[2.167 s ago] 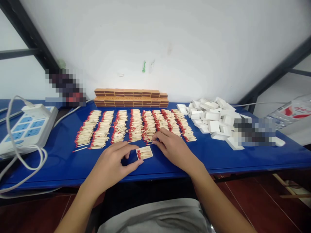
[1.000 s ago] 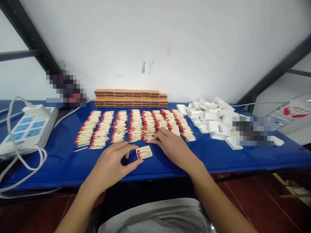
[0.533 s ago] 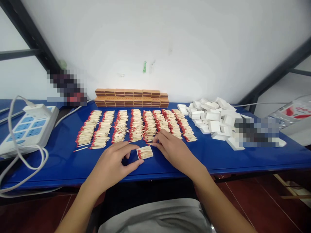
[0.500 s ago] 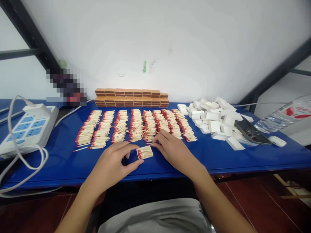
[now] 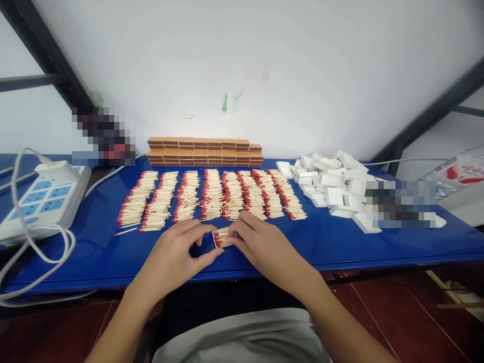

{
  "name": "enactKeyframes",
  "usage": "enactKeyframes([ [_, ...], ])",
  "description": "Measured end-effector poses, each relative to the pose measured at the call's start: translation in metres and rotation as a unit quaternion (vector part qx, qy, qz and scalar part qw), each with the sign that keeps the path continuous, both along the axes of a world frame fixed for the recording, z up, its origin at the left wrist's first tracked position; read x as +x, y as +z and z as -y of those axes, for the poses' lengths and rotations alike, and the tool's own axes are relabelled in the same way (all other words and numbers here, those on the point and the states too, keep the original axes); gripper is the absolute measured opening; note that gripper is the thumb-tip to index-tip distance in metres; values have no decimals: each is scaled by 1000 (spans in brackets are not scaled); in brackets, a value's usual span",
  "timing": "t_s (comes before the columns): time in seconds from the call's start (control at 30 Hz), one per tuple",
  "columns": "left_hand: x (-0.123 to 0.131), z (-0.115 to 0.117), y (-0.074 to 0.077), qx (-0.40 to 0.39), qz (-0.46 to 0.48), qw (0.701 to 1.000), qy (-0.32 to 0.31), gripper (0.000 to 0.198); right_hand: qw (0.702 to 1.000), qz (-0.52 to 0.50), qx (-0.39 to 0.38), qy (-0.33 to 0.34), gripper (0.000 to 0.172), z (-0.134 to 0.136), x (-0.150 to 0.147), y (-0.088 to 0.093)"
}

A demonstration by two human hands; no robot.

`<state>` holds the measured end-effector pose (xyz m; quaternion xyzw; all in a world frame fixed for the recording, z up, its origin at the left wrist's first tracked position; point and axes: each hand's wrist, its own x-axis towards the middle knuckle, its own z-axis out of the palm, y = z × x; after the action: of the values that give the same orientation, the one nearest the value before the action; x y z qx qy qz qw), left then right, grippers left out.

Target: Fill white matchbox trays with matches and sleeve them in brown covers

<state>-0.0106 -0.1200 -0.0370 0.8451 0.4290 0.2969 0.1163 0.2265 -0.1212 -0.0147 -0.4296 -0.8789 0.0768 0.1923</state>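
Note:
A small white matchbox tray (image 5: 216, 241) lies on the blue tabletop in front of me, partly filled with red-headed matches (image 5: 222, 238). My left hand (image 5: 181, 249) grips the tray's left end, thumb on the near side and fingers on the far side. Over the tray's right half, my right hand (image 5: 260, 242) has its thumb and fingers pinched together at the match sticks. Those fingers cover the tray's right end. Just beyond both hands, red-tipped matches lie in several long rows (image 5: 187, 196).
Brown matchboxes (image 5: 204, 152) are stacked along the wall. A heap of white trays (image 5: 333, 181) sits at the right, with a plastic bottle (image 5: 457, 171) beyond it. At the left are a power strip (image 5: 45, 196) and a looped white cable (image 5: 68, 247).
My right hand has moved left from beside the tray's right edge to over the matches inside it. My left hand and the tray have stayed in place.

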Motion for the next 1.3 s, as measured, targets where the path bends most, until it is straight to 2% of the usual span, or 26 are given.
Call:
enactKeyframes([
  [0.13, -1, 1, 1, -3, -2, 1000, 1, 23, 998, -63, -20, 16, 8, -6, 9, 0],
  [0.2, -1, 1, 1, -3, 0, 1000, 0, 23, 997, -80, -12, -5, 8, -13, 17, -3],
  [0.3, 0, 0, 1, 1, 2, 1000, 0, 22, 997, -65, -1, -44, 5, -24, 26, -9],
  [0.43, 1, 0, 1, 0, 2, 1000, 2, 23, 998, -40, -5, -56, 6, -31, 26, -15],
  [0.6, 0, -1, 0, -2, 3, 1000, 1, 23, 998, -17, 0, -61, 11, -31, 20, -15],
  [0.8, 0, -1, 1, -1, 1, 1000, -2, 23, 996, -19, 8, -83, 5, -32, 21, -15],
  [1.13, 0, 0, 1, -4, 0, 1000, 1, 22, 997, -2, 7, -79, 9, -32, 20, -14],
  [1.3, -1, -1, 1, -1, 0, 1000, -1, 23, 999, -50, -4, -21, 7, -17, 18, -2],
])
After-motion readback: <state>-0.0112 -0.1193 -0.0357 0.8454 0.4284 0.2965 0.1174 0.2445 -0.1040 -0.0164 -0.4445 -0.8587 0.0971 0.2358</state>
